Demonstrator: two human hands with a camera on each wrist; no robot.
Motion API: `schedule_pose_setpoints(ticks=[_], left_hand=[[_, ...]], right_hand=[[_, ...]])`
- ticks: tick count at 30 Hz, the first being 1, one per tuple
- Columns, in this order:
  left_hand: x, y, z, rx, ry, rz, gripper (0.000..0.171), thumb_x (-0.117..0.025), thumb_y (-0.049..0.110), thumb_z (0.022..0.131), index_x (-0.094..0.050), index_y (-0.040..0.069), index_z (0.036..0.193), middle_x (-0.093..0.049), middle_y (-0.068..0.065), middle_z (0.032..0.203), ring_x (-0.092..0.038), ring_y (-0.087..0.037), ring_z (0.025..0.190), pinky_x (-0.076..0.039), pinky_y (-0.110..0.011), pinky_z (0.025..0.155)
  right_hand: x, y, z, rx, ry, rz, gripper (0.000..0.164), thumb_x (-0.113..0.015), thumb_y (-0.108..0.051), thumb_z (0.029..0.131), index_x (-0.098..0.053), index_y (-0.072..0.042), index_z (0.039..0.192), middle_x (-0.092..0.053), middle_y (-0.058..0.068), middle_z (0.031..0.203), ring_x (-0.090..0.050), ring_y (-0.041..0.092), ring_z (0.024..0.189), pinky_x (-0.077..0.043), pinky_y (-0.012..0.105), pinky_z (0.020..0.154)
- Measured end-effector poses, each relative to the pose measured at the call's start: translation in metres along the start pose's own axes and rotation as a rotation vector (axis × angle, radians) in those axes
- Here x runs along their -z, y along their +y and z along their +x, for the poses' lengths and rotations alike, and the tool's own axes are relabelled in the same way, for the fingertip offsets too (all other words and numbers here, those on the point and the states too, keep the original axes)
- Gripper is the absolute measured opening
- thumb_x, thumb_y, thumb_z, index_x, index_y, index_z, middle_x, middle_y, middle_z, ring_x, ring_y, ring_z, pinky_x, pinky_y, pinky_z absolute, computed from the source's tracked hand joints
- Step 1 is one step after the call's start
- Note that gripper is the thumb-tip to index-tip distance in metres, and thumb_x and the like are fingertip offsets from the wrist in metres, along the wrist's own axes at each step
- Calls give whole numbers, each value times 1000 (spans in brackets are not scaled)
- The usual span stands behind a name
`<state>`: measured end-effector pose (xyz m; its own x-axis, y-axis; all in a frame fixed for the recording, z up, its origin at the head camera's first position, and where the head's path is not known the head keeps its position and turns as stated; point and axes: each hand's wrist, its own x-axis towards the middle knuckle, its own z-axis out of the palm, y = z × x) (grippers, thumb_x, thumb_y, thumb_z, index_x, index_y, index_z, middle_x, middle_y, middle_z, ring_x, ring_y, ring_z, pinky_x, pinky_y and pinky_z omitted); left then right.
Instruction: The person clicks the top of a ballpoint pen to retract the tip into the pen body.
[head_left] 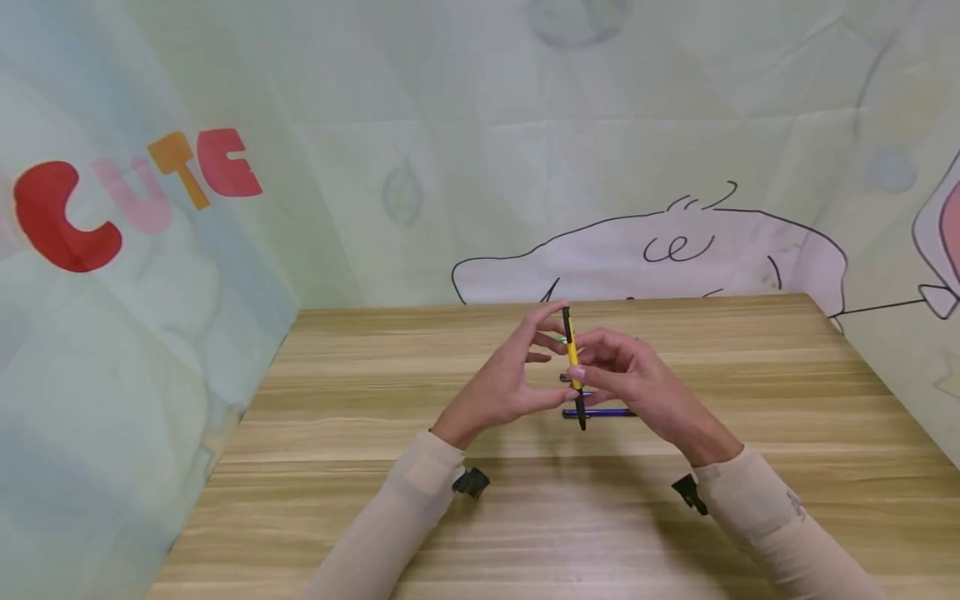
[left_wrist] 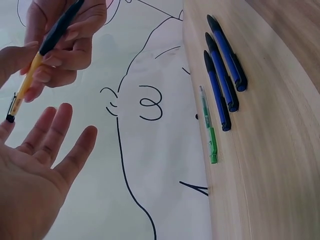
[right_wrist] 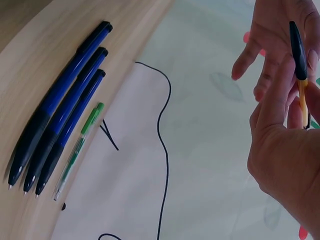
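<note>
A yellow pen (head_left: 572,354) with a black grip and black clicker end is held up above the table, nearly upright in the head view. My right hand (head_left: 645,383) pinches its middle between thumb and fingers. With its index fingertip at the clicker end and its thumb near the black grip, my left hand (head_left: 506,375) spans the pen lengthwise. The other left fingers (left_wrist: 60,125) are spread away from it. Behind the hands lie three blue pens (right_wrist: 75,102) with black grips, side by side, and a clear and green pen (right_wrist: 79,147).
The wood-grain table (head_left: 337,417) runs back to a printed cloth (head_left: 360,167) with a cartoon outline, which also hangs along the left side with large letters. Both forearms wear light sleeves (head_left: 397,517), with a black clip (head_left: 471,483) near the left wrist.
</note>
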<state>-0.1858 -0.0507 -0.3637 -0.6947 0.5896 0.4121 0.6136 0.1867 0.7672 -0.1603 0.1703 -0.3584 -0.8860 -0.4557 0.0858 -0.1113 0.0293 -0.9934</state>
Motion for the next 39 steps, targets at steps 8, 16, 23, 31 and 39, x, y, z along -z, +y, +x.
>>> schedule_pose_setpoints(ticks=[8, 16, 23, 31, 39], left_hand=[[8, 0, -4, -9, 16, 38, 96, -85, 20, 84, -26, 35, 158, -54, 0, 136, -62, -21, 117, -54, -40, 99], [14, -1, -10, 0, 21, 43, 89, -83, 21, 86, -32, 33, 157, -56, -5, 136, -61, -18, 116, -55, -39, 99], [28, -4, -25, 33, 44, 91, 81, -84, 14, 85, -42, 31, 152, -59, 4, 132, -62, -18, 116, -55, -42, 98], [56, -11, -55, 96, 74, 127, 71, -83, 16, 85, -50, 25, 148, -61, 3, 130, -62, -22, 116, -55, -45, 99], [83, -15, -86, 184, 112, 162, 69, -84, 14, 85, -53, 25, 145, -61, 3, 129, -61, -23, 116, -55, -48, 99]], right_hand=[[5, -1, 1, -50, -6, -68, 27, -67, -19, 99, -62, -8, 124, -64, 29, 118, -70, 25, 101, -62, 45, 81], [7, 0, 0, -65, -26, -112, 28, -68, -23, 99, -65, -9, 123, -67, 20, 115, -68, 30, 101, -61, 46, 82], [18, 3, 3, -32, -26, -290, 22, -70, -25, 98, -69, -14, 118, -68, 15, 112, -66, 30, 99, -60, 43, 84], [42, 24, 25, 75, -24, -674, 20, -69, -14, 98, -72, -10, 117, -71, 3, 102, -64, 19, 94, -57, 34, 77], [63, 44, 51, 164, -88, -972, 20, -74, -3, 91, -73, -4, 111, -71, 3, 98, -66, 17, 87, -59, 39, 78]])
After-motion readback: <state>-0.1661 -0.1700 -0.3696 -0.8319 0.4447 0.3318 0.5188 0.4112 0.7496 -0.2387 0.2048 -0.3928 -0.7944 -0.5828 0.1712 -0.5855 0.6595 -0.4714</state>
